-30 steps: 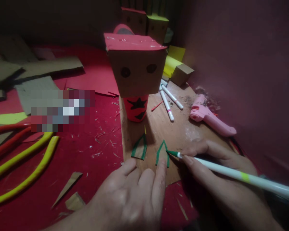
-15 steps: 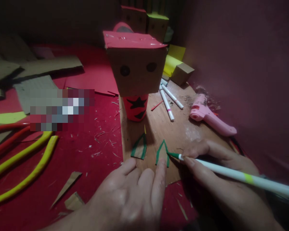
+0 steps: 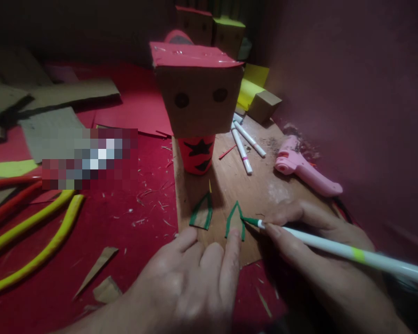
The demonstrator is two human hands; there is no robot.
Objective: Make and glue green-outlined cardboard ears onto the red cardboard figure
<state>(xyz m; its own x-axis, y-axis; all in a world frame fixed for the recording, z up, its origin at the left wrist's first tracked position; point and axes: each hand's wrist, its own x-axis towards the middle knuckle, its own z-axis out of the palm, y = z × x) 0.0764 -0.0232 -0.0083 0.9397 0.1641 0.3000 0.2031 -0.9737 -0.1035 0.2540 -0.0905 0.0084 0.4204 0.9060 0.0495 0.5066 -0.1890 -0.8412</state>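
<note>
A green felt-tip pen (image 3: pixel 320 242) with a white barrel lies between the thumb and fingers of my right hand (image 3: pixel 320 250), which is closed on it. Its green tip touches or nearly touches the right edge of a small pointed cardboard piece (image 3: pixel 235 219) outlined in green. My left hand (image 3: pixel 195 273) rests palm down, one fingertip pressing the lower part of that piece against the wooden board (image 3: pixel 275 204). Just beyond the left thumb lies a second pointed cardboard piece (image 3: pixel 201 214), also edged in green.
On the board stands a cardboard-box head (image 3: pixel 202 104) on a red cup (image 3: pixel 198 160). White pens (image 3: pixel 242 150) and a pink glue gun (image 3: pixel 306 171) lie to the right. Red-and-yellow handles (image 3: pixel 52 222), partly blurred out, cardboard scraps (image 3: pixel 73 95) and a red sheet (image 3: pixel 132 102) occupy the left.
The pen's tip has shifted very slightly up along the piece's right edge. My left hand and both cardboard pieces are practically where they were.
</note>
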